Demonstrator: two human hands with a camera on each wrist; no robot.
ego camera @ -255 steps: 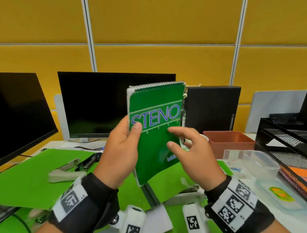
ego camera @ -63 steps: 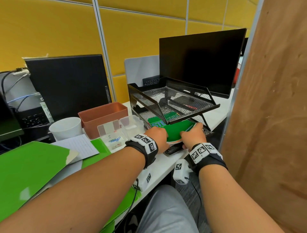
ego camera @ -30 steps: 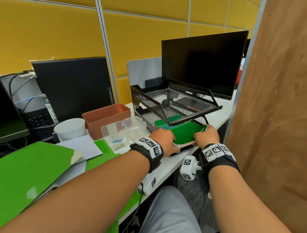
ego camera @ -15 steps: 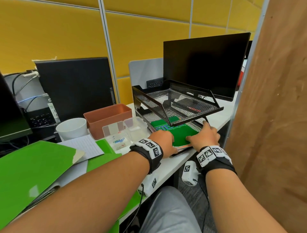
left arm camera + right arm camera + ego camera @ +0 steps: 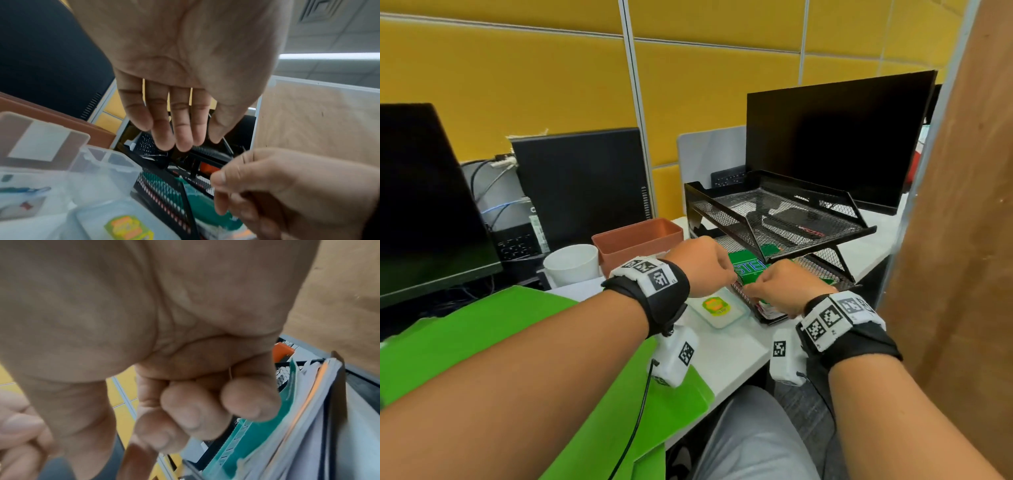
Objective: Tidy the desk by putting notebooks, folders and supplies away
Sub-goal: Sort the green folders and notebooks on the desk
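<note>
The green steno notebook (image 5: 751, 270) lies flat in the lower tier of the black mesh tray (image 5: 722, 205), on top of other papers and an orange sheet. My left hand (image 5: 709, 267) hovers at the tray's front left corner. In the left wrist view its fingers (image 5: 179, 129) hang straight and hold nothing. My right hand (image 5: 774, 287) sits at the front edge of the lower tier. Its fingers (image 5: 205, 407) are curled into a fist with nothing in them, just off the notebook (image 5: 257, 446).
A clear plastic box (image 5: 719, 308) with a sticker on its lid sits left of the tray. Behind it are a terracotta bin (image 5: 637, 240) and a white cup (image 5: 571, 263). Green folders (image 5: 482, 329) cover the desk's left. A wooden panel (image 5: 962, 240) walls the right.
The notebook has slid further into the lower tier. Both hands have come off it and drawn back to the tray's front edge. The right hand's fingers have curled in.
</note>
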